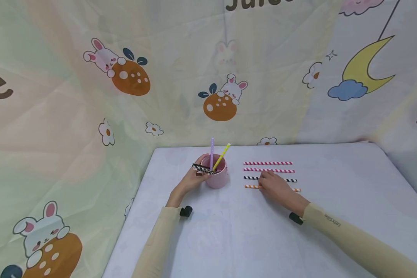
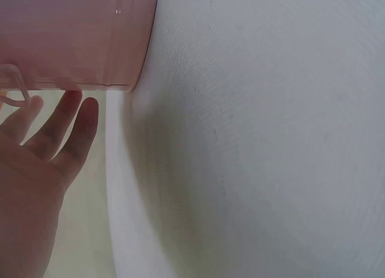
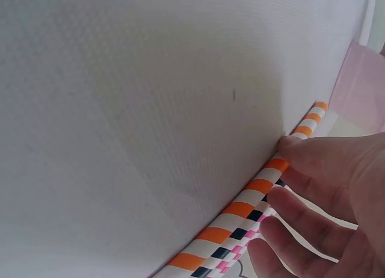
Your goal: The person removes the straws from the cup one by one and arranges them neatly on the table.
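Observation:
A pink cup stands on the table with my left hand gripping its left side. In the left wrist view, spread fingertips meet the wall of the cup. A purple straw and a yellow straw rise from it, while black-and-white patterned straws lean out leftward over my left hand. To the right, my right hand pinches an orange-and-white striped straw between thumb and index finger. Just beyond lies a black-and-white striped straw, partly covered by that hand.
Two pink-striped straws, the nearer one and the farther one, lie parallel behind the right hand. A white cloth covers the table. Behind its far edge hangs a printed fabric backdrop.

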Demonstrator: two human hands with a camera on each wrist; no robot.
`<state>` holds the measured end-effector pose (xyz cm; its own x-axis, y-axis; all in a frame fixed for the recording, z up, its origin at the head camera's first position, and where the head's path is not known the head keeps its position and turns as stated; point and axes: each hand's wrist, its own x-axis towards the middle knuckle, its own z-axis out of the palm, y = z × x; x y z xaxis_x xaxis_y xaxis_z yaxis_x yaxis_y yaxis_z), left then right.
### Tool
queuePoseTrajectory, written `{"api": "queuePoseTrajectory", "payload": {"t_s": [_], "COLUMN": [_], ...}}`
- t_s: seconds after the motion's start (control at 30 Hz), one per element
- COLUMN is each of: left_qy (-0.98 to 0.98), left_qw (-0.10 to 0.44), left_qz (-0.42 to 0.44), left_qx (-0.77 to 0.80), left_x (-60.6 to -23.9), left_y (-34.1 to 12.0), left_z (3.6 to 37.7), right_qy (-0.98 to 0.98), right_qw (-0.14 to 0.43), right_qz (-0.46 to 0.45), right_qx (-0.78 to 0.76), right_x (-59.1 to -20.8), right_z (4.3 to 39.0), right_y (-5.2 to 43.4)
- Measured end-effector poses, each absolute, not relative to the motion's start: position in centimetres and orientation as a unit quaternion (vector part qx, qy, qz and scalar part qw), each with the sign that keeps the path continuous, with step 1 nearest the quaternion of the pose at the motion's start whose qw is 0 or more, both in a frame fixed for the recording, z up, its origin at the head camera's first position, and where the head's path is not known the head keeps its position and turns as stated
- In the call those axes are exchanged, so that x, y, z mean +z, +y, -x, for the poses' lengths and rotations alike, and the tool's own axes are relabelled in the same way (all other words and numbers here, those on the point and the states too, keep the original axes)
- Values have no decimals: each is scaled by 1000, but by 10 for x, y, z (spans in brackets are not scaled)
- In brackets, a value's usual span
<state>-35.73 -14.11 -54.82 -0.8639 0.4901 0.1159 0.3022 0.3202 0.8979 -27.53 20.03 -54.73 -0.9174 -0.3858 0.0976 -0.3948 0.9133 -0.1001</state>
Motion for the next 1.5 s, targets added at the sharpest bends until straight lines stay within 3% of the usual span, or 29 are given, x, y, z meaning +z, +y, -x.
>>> {"api": "queuePoseTrajectory", "payload": {"t_s": [0.67,0.97,1.33,1.5], "left_qy": [810,810,808,804], "left_qw": [83,87,112,97], "left_qz": [-249,-248,-257,-253], "left_qx": [525,524,518,529], "left_x": [-549,-548,-538,-550], "left_y": [-142,-141,-141,-142], "left_z": [357,358,356,361], "right_qy": [-978,-975,-980,-979], "right_qw": [39,65,35,34], "right_qz": [-192,-195,-162,-154], "right_qx": [70,81,114,132], "right_x": [-540,-535,-526,-521], "right_z": [274,276,280,282], "right_y": [202,201,195,192]}}
